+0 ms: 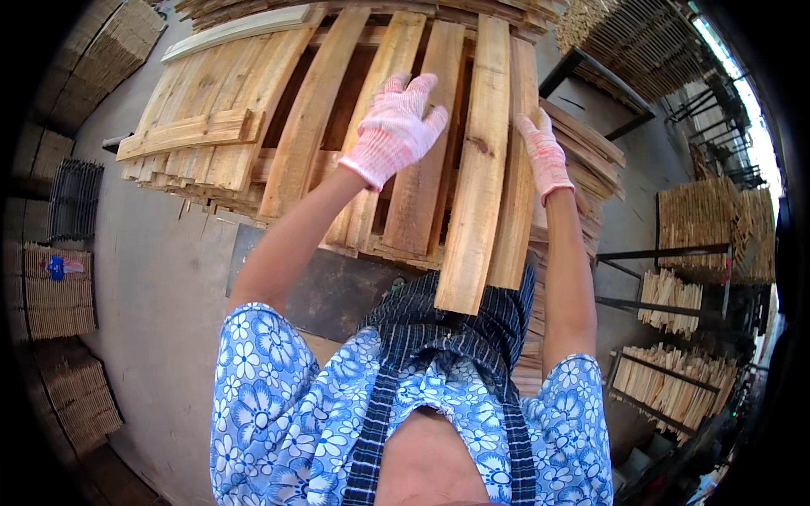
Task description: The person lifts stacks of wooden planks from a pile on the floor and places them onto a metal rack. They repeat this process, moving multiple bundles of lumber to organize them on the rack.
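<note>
My left hand (398,126), in a pink-and-white knit glove, hovers over or rests lightly on the wooden planks, fingers spread and holding nothing. Beneath it several rough planks lie side by side with dark gaps between them; one is the brownish plank (424,160). A knotted plank (475,177) juts toward my body, partly overlapping the outer plank (516,211) on its right. At that outer plank's right edge, my gloved right hand (544,156) grips the side, with its thumb near the top face and its other fingers partly hidden.
Tightly laid boards (202,93) cover the stack's left side, with a short board (186,135) across them. More loose planks (582,152) lie to the right. Black metal racks (666,253) and bundled wood (675,375) stand farther right. Wood stacks (59,291) line the left.
</note>
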The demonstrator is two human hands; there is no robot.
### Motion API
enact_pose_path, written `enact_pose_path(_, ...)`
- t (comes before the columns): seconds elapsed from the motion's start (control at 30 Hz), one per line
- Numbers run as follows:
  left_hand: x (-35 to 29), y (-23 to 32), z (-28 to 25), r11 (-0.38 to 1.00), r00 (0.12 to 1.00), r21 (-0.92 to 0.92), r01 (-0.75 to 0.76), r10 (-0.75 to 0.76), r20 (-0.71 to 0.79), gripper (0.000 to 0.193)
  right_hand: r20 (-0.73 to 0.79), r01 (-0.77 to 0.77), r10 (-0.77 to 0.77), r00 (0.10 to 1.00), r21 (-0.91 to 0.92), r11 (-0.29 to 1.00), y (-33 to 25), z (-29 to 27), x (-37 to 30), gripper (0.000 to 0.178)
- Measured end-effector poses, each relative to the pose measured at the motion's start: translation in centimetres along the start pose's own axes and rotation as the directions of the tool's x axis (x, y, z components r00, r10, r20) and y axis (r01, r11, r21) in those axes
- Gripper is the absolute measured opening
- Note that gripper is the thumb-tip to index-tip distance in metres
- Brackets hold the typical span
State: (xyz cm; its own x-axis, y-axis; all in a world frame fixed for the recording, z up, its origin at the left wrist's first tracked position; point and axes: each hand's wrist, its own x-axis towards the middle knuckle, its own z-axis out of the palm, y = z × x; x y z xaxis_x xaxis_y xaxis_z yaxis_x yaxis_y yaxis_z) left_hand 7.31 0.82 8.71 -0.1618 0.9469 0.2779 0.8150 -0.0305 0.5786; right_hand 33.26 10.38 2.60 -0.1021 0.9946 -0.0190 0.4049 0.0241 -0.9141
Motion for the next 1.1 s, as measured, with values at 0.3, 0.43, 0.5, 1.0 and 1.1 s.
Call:
enact_pose_path(0.3,-9.8,-2.5,-5.5,0.958,1.0,0.286,-0.016,0.021,-0.017,0.065,0.027,0.09,-0.093,0.995,0.09,0.992,-1.8,7.3,2.6,0.072)
enact_pose_path(0.43,-9.1,-2.5,-7.1,0.956,0.972,0.259,0.138,-0.18,0.148,0.08,0.002,0.086,-0.088,0.996,0.156,0.984,-3.9,12.7,3.7,0.073)
enact_pose_path(0.5,-8.2,-1.5,-7.5,0.953,0.891,0.248,0.175,-0.26,0.371,0.084,0.002,0.055,-0.057,0.998,0.197,0.979,-4.2,13.3,4.1,0.074)
enact_pose_path(1.0,-9.2,0.5,-11.4,0.939,0.922,0.052,0.341,-0.345,0.178,0.078,0.128,0.107,-0.043,0.991,-0.551,0.827,-6.5,7.9,6.1,0.073)
enact_pose_path(1.1,-11.1,-3.9,-15.1,0.947,0.943,0.019,0.322,-0.319,-0.091,0.076,0.136,0.392,-0.386,0.912,-0.563,0.728,-12.6,10.5,6.4,0.06)
